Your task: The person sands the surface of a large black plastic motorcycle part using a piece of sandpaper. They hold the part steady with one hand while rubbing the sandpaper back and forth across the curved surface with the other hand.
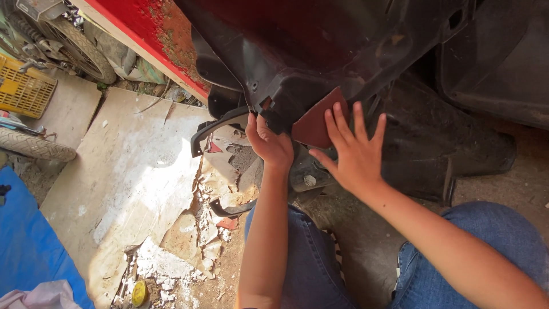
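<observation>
The left hand (269, 143) fingertips vanish behind the black plastic panel (297, 68); the panel runs off the top edge.

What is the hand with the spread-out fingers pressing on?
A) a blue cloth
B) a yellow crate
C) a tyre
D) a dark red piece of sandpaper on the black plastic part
D: the right hand lies flat, fingers spread, on the dark red sheet against the black plastic panel, while the left hand grips the panel's edge beside it.
</observation>
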